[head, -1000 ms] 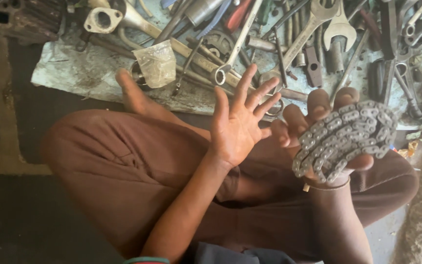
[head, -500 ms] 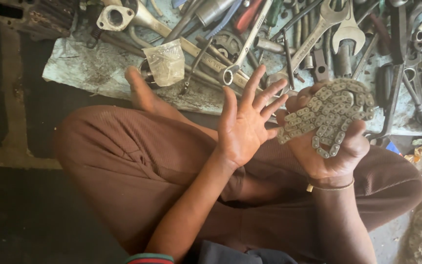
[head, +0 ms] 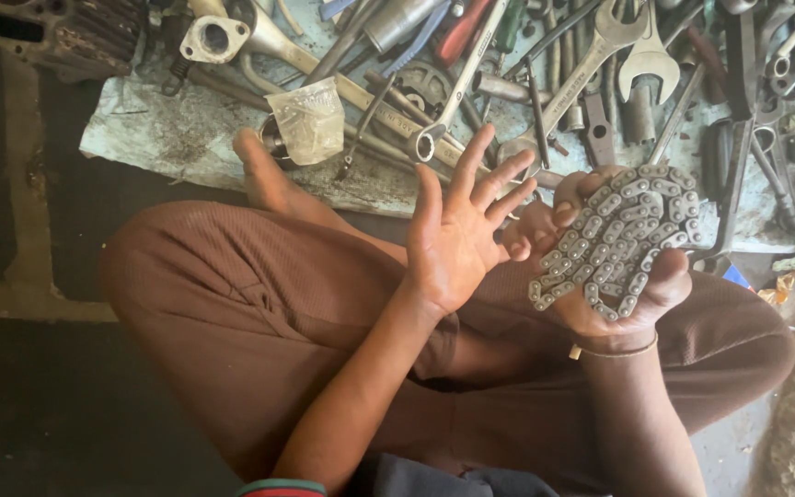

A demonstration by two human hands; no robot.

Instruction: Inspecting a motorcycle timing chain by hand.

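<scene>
Cradling a bunched metal chain (head: 614, 241), the right hand (head: 614, 267) lies palm up. Beside it, the left hand (head: 457, 235) is spread wide, holding nothing.

Stained pale blue cloth (head: 167, 138) spread on dark floor (head: 39, 396), carrying a dense heap of hand tools: open-ended spanner (head: 648, 63), ring spanner (head: 453, 101), red-handled screwdriver (head: 464, 32). Crumpled clear plastic bag (head: 309, 118) lies at the cloth's near edge, just beside a cast metal flange fitting (head: 215, 39). Finned engine part (head: 57, 37) sits at upper left, partly off the cloth.
</scene>
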